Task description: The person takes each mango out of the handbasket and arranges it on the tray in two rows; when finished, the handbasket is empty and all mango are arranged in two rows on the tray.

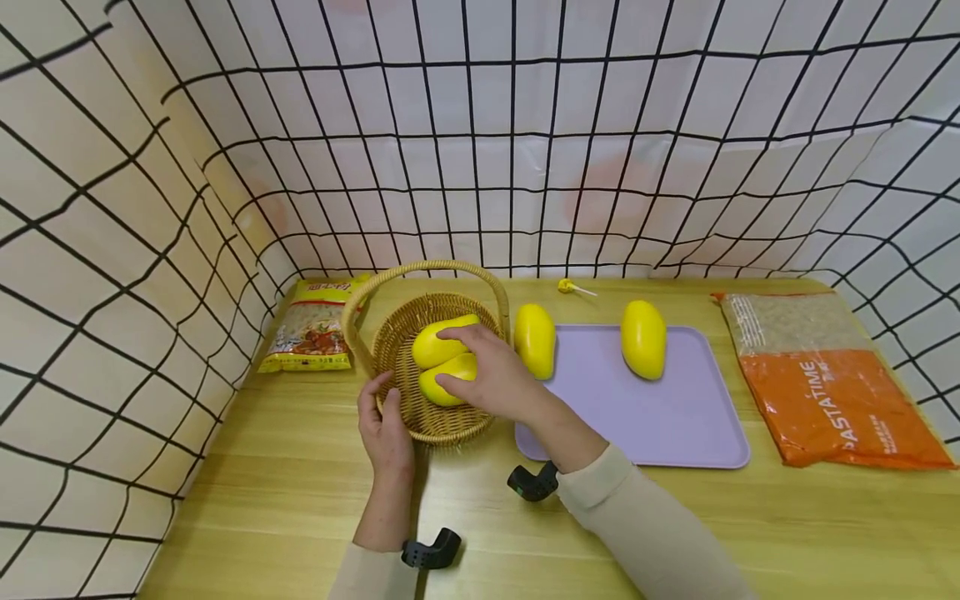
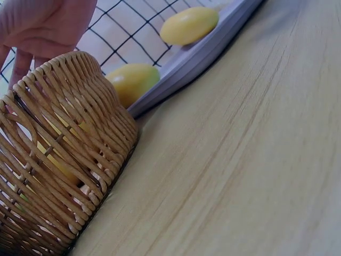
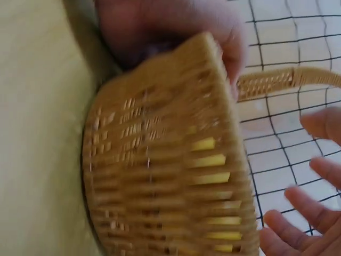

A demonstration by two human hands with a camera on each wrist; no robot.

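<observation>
A wicker basket (image 1: 431,432) with an arched handle stands on the wooden table and holds two yellow mangoes, one mango (image 1: 442,342) behind the other mango (image 1: 450,379). My left hand (image 1: 388,437) grips the basket's rim at the near left side, fingers and thumb about the edge. Over the basket opening is my right hand (image 1: 495,375), with fingers spread and fingertips overlapping the two mangoes. The right wrist view shows these fingers (image 3: 306,205) apart and extended. One more mango (image 1: 535,340) lies at the tray's left edge, another mango (image 1: 643,337) near its back.
A lilac tray (image 1: 630,425) lies right of the basket. Behind it is a yellow lollipop (image 1: 566,286). A yellow food packet (image 1: 311,325) lies at left, an orange pasta bag (image 1: 832,383) at right. Black-lined walls (image 1: 487,167) enclose the table's back and sides.
</observation>
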